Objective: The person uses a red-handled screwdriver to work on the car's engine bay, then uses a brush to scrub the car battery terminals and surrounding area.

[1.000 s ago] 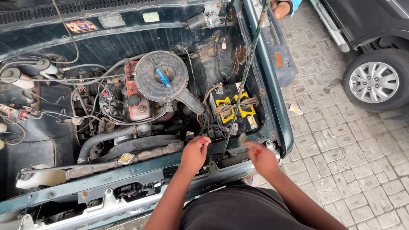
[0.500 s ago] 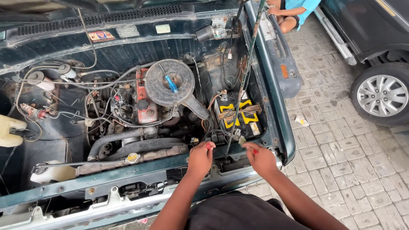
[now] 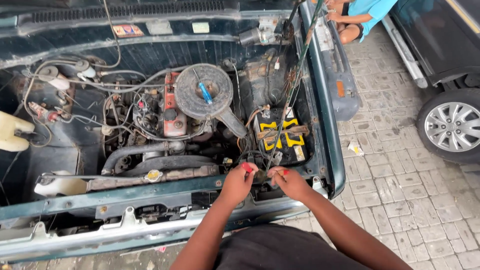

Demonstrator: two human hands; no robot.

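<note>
I look down into an open car engine bay. My left hand [image 3: 238, 183] and my right hand [image 3: 290, 182] meet at the front crossmember, just in front of the black and yellow battery [image 3: 281, 135]. Each hand pinches a small red-tipped piece, with a dark part between them at the foot of the thin hood prop rod [image 3: 295, 82]. What the dark part is stays unclear. A round air cleaner [image 3: 204, 91] with a blue-handled screwdriver [image 3: 205, 93] lying on top sits behind my hands.
A red engine cover [image 3: 171, 107], hoses and wires fill the bay's middle. White fluid bottles [image 3: 12, 131] stand at the left. Another person in blue [image 3: 362, 12] crouches at the far right fender. A dark car's wheel [image 3: 452, 125] stands on the paving at right.
My two hands have come closer together at the front crossmember below the battery. The view has shifted so the engine bay sits lower and further right.
</note>
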